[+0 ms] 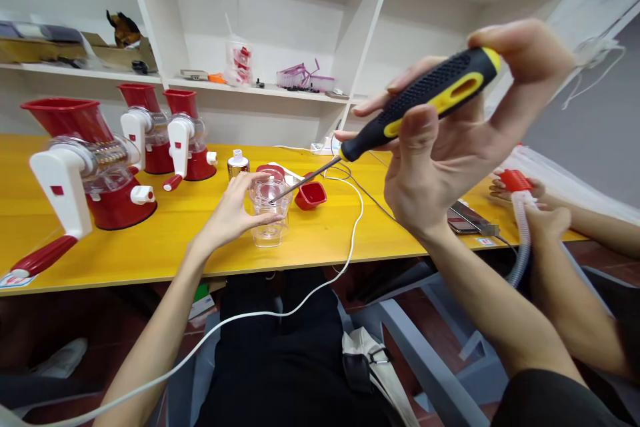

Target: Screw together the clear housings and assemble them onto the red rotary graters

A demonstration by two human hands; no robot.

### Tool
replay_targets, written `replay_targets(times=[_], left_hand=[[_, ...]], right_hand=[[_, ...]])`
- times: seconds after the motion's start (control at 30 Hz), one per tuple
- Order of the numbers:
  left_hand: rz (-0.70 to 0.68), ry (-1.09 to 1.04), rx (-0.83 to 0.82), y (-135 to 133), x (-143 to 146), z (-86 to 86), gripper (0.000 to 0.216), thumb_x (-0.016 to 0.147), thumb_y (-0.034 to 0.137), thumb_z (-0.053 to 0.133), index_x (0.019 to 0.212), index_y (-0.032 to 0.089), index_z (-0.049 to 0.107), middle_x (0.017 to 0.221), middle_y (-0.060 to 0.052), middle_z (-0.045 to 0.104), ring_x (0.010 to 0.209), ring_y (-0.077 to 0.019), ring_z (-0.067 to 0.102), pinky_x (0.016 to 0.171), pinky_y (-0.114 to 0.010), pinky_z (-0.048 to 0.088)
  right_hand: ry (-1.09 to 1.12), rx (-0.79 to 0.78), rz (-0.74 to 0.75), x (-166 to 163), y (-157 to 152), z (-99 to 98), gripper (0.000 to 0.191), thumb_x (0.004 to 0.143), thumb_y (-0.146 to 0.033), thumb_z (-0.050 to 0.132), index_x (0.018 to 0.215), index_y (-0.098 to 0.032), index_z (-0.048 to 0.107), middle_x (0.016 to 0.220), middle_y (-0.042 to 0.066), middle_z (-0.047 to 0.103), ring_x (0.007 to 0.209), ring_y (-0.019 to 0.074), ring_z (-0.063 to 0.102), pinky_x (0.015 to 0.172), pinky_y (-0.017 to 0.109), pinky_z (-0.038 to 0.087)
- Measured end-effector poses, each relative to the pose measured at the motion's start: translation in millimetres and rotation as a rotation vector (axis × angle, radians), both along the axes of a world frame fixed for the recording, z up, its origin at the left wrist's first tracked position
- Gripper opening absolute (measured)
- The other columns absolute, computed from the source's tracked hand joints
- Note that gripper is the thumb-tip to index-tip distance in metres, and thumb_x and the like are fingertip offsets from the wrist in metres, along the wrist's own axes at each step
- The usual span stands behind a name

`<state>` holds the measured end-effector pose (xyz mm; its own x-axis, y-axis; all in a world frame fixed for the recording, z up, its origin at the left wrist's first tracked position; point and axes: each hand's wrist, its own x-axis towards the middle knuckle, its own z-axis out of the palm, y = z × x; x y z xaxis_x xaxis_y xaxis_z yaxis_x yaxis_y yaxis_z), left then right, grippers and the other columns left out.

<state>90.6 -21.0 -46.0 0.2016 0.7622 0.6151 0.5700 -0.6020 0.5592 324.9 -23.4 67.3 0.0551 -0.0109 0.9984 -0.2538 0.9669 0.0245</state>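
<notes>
My right hand (pixel 450 127) is raised, fingers closed around the black and yellow handle of a screwdriver (pixel 425 97). Its metal shaft slants down to the left, and the tip reaches a clear plastic housing (pixel 270 230) on the table; whether it touches cannot be told. Thumb and fingers of my left hand (pixel 240 203) grip the upper part of that housing, which stands upright near the table's front edge. Just right of the housing lies a small red hopper (pixel 311 195). Behind the housing are a red part (pixel 270 171) and a white-capped bottle (pixel 238 163).
Several red and white crank graters (pixel 115 167) stand on the yellow table (pixel 180 240) at left. A white cable (pixel 300 307) hangs across my lap. At right, another person's hands (pixel 545 213) hold a red part with a clear hose (pixel 523 233). Shelves rise behind.
</notes>
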Motion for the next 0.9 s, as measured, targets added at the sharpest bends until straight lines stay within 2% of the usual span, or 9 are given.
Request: replay_targets(times=[0.2, 0.37, 0.53, 0.67, 0.9], left_hand=[[-0.016, -0.015, -0.036, 1, -2, -0.1, 0.074, 0.076, 0.061, 0.081, 0.136, 0.026, 0.057, 0.142, -0.01, 0.061, 0.137, -0.031, 0.054, 0.12, -0.051, 0.037], [-0.047, -0.08, -0.105, -1, -5, 1.3, 0.065, 0.085, 0.06, 0.072, 0.141, 0.029, 0.057, 0.149, -0.008, 0.058, 0.14, -0.0306, 0.052, 0.121, -0.049, 0.037], [-0.071, -0.156, -0.144, 0, -8, 0.9, 0.063, 0.082, 0.056, 0.077, 0.136, 0.026, 0.061, 0.145, -0.01, 0.06, 0.138, -0.0307, 0.054, 0.12, -0.048, 0.039], [-0.091, -0.214, -0.18, 2, -9, 0.0, 0.062, 0.08, 0.054, 0.08, 0.132, 0.025, 0.063, 0.145, -0.011, 0.061, 0.138, -0.031, 0.055, 0.119, -0.048, 0.04], [-0.061, -0.25, -0.185, 0, -5, 2.5, 0.063, 0.076, 0.056, 0.082, 0.127, 0.023, 0.066, 0.139, -0.011, 0.066, 0.13, -0.0321, 0.061, 0.116, -0.05, 0.043]], right_hand=[[0.079, -0.093, -0.116, 8, -2, -15.1, 0.029, 0.097, -0.043, 0.064, 0.123, -0.042, 0.051, 0.106, -0.005, 0.059, 0.087, 0.0116, 0.073, 0.081, 0.032, 0.067], [0.141, -0.127, -0.159, 10, 6, -14.5, 0.033, 0.096, -0.049, 0.065, 0.123, -0.039, 0.048, 0.105, -0.002, 0.058, 0.085, 0.0127, 0.071, 0.075, 0.032, 0.069], [0.147, -0.193, -0.134, 6, -1, -12.9, 0.033, 0.096, -0.036, 0.065, 0.123, -0.037, 0.047, 0.103, -0.001, 0.06, 0.084, 0.0162, 0.071, 0.076, 0.038, 0.07], [0.127, -0.22, -0.134, 4, -8, -12.9, 0.03, 0.096, -0.033, 0.061, 0.122, -0.037, 0.047, 0.104, 0.0, 0.062, 0.088, 0.0197, 0.071, 0.074, 0.042, 0.07], [0.074, -0.186, -0.114, 2, 7, 1.3, 0.031, 0.097, -0.041, 0.063, 0.121, -0.037, 0.044, 0.102, -0.002, 0.061, 0.079, 0.0147, 0.071, 0.067, 0.032, 0.068]])
